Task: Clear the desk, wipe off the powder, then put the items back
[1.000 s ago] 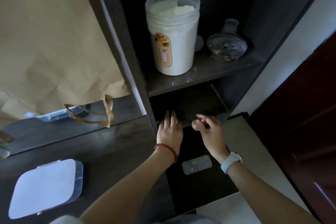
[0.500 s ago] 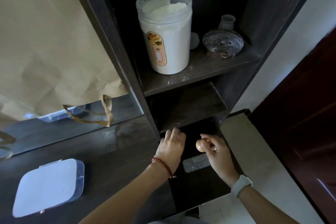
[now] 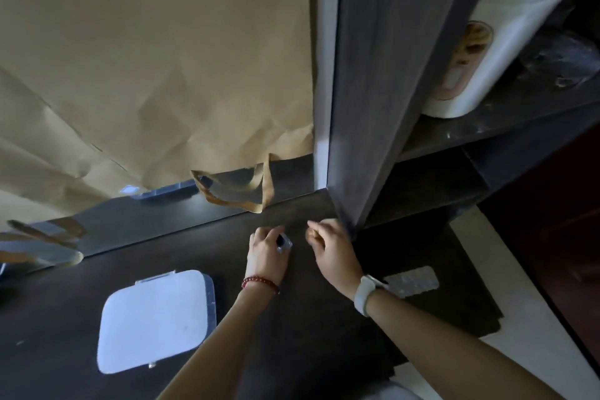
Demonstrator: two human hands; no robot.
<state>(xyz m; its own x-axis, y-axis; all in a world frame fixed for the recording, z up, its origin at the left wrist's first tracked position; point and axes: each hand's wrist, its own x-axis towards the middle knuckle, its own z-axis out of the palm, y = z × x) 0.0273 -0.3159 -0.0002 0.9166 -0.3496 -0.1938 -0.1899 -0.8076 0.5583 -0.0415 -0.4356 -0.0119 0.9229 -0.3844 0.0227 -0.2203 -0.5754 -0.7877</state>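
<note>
My left hand (image 3: 268, 252), with a red bead bracelet at the wrist, is closed on a small dark object with a shiny wrapper or cap (image 3: 283, 242) just above the dark desk (image 3: 292, 318). My right hand (image 3: 331, 248), a white watch on its wrist, hovers beside it with the fingers curled around a small tan round object (image 3: 312, 234). A white-lidded clear box (image 3: 156, 318) lies on the desk to the left. A blister pack (image 3: 412, 281) lies on the lower surface to the right, behind my right wrist.
A dark shelf post (image 3: 367, 91) rises right behind my hands. On the shelf stands a big jar of white powder (image 3: 506, 42), with powder specks on the shelf board (image 3: 487, 127) and a glass dish (image 3: 561, 65). A brown paper bag (image 3: 156, 58) covers the mirror at the back.
Both hands moved left from the lower shelf opening to above the desk. The view swung left. My left hand now holds a small dark shiny object; the right keeps the tan round one.
</note>
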